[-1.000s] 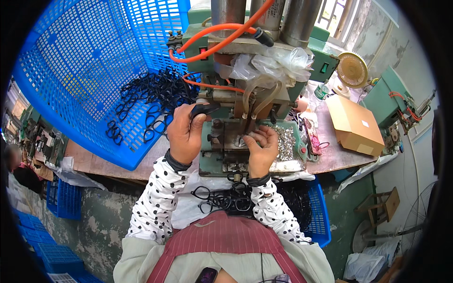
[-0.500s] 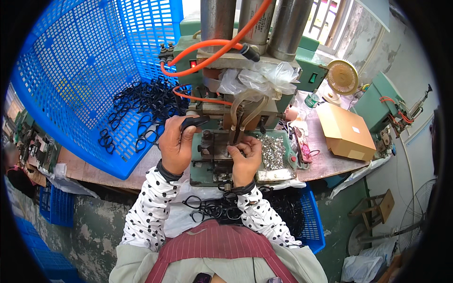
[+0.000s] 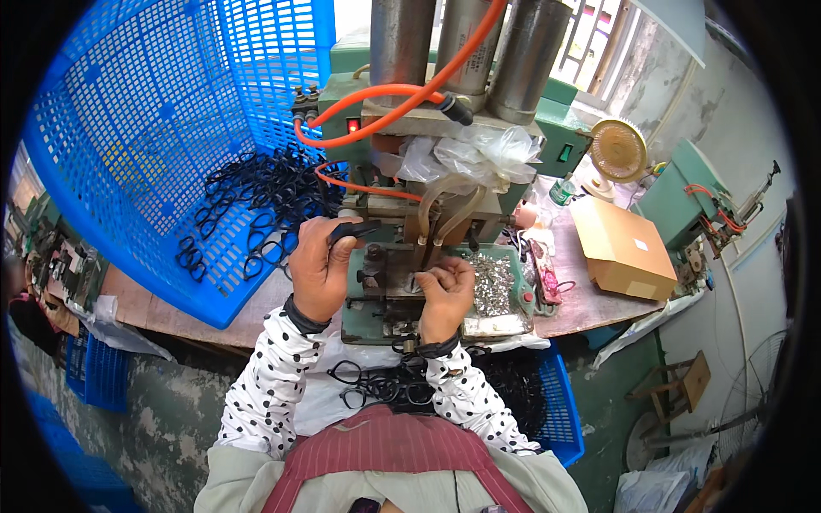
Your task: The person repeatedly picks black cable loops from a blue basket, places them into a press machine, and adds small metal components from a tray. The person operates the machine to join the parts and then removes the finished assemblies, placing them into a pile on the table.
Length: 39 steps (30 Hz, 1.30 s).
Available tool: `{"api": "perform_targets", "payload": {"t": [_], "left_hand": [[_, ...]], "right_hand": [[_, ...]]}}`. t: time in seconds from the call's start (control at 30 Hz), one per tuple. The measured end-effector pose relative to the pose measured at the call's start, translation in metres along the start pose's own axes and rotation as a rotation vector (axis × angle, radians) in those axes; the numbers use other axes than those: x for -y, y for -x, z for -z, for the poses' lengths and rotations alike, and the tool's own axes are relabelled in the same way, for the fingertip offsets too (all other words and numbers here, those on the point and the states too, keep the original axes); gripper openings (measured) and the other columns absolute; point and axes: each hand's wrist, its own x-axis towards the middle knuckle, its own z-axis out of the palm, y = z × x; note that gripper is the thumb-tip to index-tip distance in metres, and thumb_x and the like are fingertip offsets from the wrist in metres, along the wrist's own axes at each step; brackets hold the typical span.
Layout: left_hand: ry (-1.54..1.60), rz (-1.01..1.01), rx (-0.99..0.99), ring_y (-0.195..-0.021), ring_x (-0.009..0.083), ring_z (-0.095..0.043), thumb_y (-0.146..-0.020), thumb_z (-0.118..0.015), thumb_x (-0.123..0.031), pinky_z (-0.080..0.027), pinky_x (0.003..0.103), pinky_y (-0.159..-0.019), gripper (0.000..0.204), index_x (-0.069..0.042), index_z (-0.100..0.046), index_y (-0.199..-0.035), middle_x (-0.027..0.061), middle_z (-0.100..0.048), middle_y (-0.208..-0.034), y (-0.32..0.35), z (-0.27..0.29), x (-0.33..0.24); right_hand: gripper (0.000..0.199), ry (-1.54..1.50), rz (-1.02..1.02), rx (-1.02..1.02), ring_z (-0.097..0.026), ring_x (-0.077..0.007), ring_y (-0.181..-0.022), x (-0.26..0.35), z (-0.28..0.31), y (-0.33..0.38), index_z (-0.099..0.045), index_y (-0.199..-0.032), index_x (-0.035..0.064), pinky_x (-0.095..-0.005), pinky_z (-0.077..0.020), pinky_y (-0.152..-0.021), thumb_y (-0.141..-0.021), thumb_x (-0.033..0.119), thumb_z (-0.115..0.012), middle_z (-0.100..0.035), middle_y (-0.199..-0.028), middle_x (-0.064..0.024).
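My left hand (image 3: 321,267) is closed around a dark, narrow black piece (image 3: 357,229) beside the press; too little of it shows to name its kind. My right hand (image 3: 448,295) is at the work spot of the green bench press (image 3: 363,321), fingertips pinched low beside the upright metal tooling (image 3: 419,256). Whatever lies between those fingertips is too small to make out. Just right of this hand, a heap of small shiny metal parts (image 3: 492,282) fills a tray on the press base.
A big blue basket (image 3: 162,291) at left holds many black eyeglass frames (image 3: 265,184). More frames (image 3: 376,385) lie on my lap, with a second blue basket (image 3: 564,410) beside. An orange hose (image 3: 385,90) loops ahead. A cardboard box (image 3: 629,248) stands at right.
The view has shifted slightly. My right fingertips sit a little lower beside the tooling, still pinched. My left hand keeps its hold on the black piece.
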Motion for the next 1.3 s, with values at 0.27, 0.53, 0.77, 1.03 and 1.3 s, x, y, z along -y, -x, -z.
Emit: {"api": "perform_targets", "payload": {"t": [0.27, 0.53, 0.77, 1.03, 1.3], "left_hand": [[0.075, -0.518, 0.381, -0.099, 0.0274, -0.063, -0.079, -0.061, -0.001, -0.048, 0.042, -0.088, 0.034, -0.003, -0.062, -0.112, 0.0123, -0.065, -0.109, 0.051, -0.025, -0.023], [0.099, -0.491, 0.606, -0.112, 0.0345, -0.056, -0.069, -0.061, 0.004, -0.044, 0.047, -0.1, 0.059, -0.005, -0.053, -0.127, 0.0128, -0.053, -0.133, 0.068, -0.046, -0.004], [0.108, -0.47, 0.584, -0.113, 0.0346, -0.055, -0.069, -0.062, 0.003, -0.044, 0.047, -0.101, 0.053, -0.005, -0.055, -0.121, 0.0118, -0.054, -0.132, 0.072, -0.047, -0.003], [-0.044, -0.489, 0.57, -0.119, 0.0271, -0.053, -0.073, -0.065, -0.005, -0.039, 0.048, -0.105, 0.055, -0.009, -0.054, -0.126, 0.0097, -0.054, -0.132, 0.073, -0.038, -0.013], [-0.825, 0.254, -0.102, -0.102, 0.0361, -0.049, -0.083, -0.07, -0.031, -0.042, 0.044, -0.083, 0.048, -0.009, -0.056, -0.122, 0.0171, -0.05, -0.111, 0.079, 0.012, 0.15]], "right_hand": [[0.044, 0.211, 0.086, 0.139, -0.06, -0.0162, -0.091, 0.007, 0.016, -0.016, -0.051, -0.114, -0.0026, -0.0284, -0.0514, -0.08, -0.075, -0.003, -0.071, -0.06, -0.102, -0.0105], [0.028, 1.133, 0.128, -0.063, -0.068, -0.0252, -0.074, -0.005, 0.185, -0.108, -0.064, -0.101, 0.0056, -0.0361, -0.0517, -0.069, -0.077, 0.017, -0.073, -0.07, -0.083, -0.0108], [0.027, 1.736, 0.229, 0.287, -0.063, -0.0377, -0.077, 0.009, 0.187, -0.063, -0.063, -0.087, 0.0031, -0.0458, -0.0501, -0.069, -0.074, 0.024, -0.075, -0.066, -0.08, -0.0179], [0.014, 1.046, 0.31, -0.022, -0.06, -0.0129, -0.056, -0.016, 0.174, -0.075, -0.071, -0.095, 0.0027, -0.0287, -0.0466, -0.053, -0.086, 0.01, -0.065, -0.068, -0.071, -0.0092], [0.011, 0.91, 0.261, -0.133, -0.064, -0.0132, -0.071, -0.018, 0.168, -0.066, -0.072, -0.091, 0.0025, -0.0277, -0.0506, -0.068, -0.082, 0.008, -0.069, -0.071, -0.079, -0.0098]]}}
